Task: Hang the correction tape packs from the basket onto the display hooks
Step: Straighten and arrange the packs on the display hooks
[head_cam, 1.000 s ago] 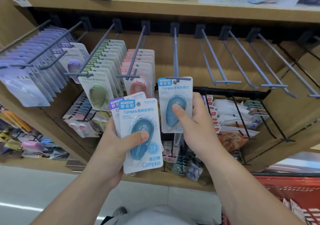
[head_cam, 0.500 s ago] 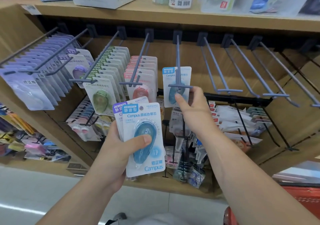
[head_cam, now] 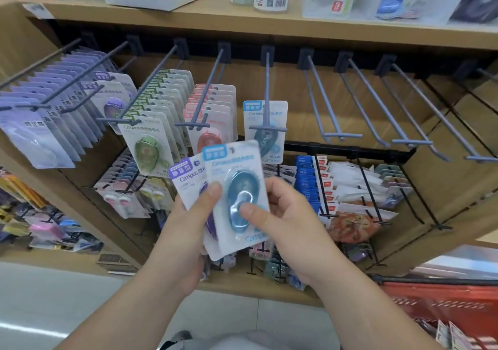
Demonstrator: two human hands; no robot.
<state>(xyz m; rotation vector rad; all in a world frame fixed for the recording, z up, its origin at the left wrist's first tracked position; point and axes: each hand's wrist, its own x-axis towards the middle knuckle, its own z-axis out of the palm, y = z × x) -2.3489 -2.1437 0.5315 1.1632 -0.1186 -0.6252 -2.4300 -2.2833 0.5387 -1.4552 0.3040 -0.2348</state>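
1. Grips two packs in the left hand, fingers curled behind the cards, thumb pressed on the front.
2. Fans them: blue pack foremost, purple pack behind, showing on the left thumb's side.
3. Pinches the blue pack with the right hand too, thumb flat on the blister, fingers curled behind the card's right edge.
4. Holds both hands close, thumbs near each other on the pack fronts.
5. Just above the fingertips: one hung pack, also blue, dangling on the middle hook behind its crossbar, apart from both hands.
6. Up and left of the left fingers: red packs and green packs in rows on their own hooks; farther left, lilac packs.
7. Up and right of the right fingers: other hooks, well apart from the hands.
8. Down and right of the right wrist, far from the fingers: red basket, only partly in view.
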